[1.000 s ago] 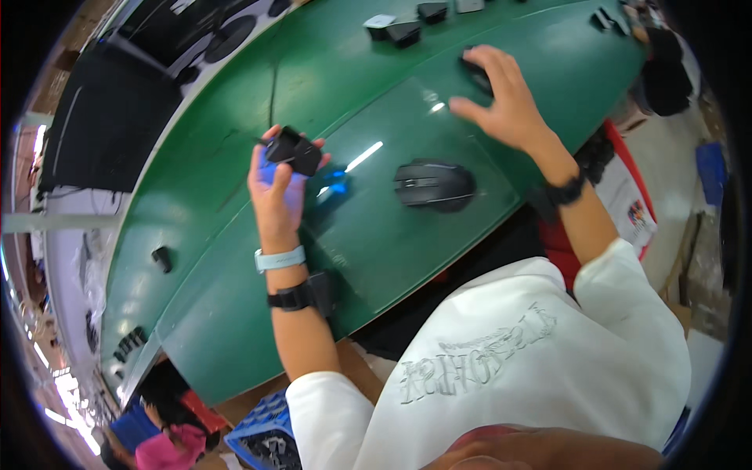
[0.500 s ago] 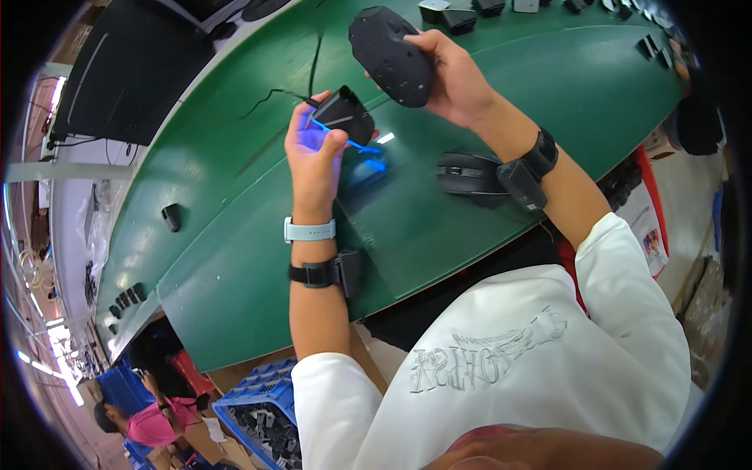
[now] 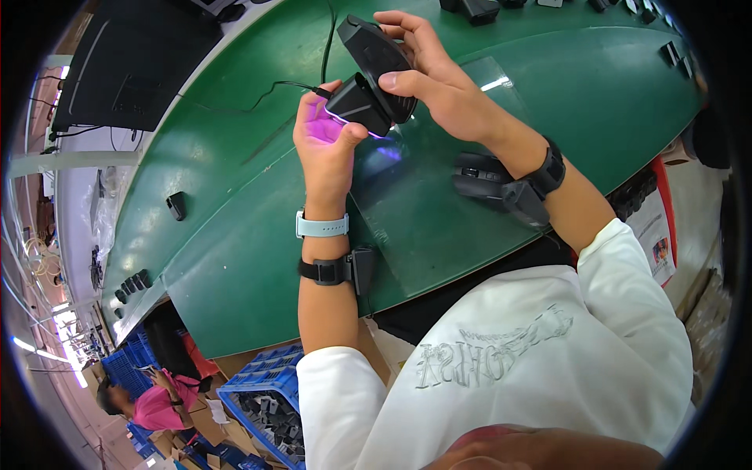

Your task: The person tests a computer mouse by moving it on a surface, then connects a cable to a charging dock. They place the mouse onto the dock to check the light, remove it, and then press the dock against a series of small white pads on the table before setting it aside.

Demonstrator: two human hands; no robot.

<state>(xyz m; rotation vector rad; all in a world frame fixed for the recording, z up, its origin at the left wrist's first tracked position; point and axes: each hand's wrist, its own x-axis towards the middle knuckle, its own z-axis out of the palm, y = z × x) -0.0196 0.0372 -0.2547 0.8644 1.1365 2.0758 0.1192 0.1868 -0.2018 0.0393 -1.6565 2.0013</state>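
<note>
My left hand (image 3: 327,153) is closed round a black charging dock (image 3: 357,107), a wedge-shaped block whose base glows purple onto my palm. A thin black cable (image 3: 283,84) runs into the dock. In my right hand (image 3: 450,90) is a black computer mouse (image 3: 374,51), gripped by its sides with the thumb on the near side. The mouse's lower end is against or just over the dock; whether it is seated cannot be told. Below my right wrist a second black mouse (image 3: 478,174) lies on the green table.
The green table (image 3: 235,290) curves round me. Several small black docks lie at its left end (image 3: 133,283) and far edge (image 3: 478,9), with a single one (image 3: 175,205) between. A blue crate (image 3: 262,376) of black parts stands below left. A person in pink (image 3: 160,403) is beyond it.
The mouse in my right hand has turned over, top side now up, and come down onto or beside the dock. The dock's glow went from blue to purple.
</note>
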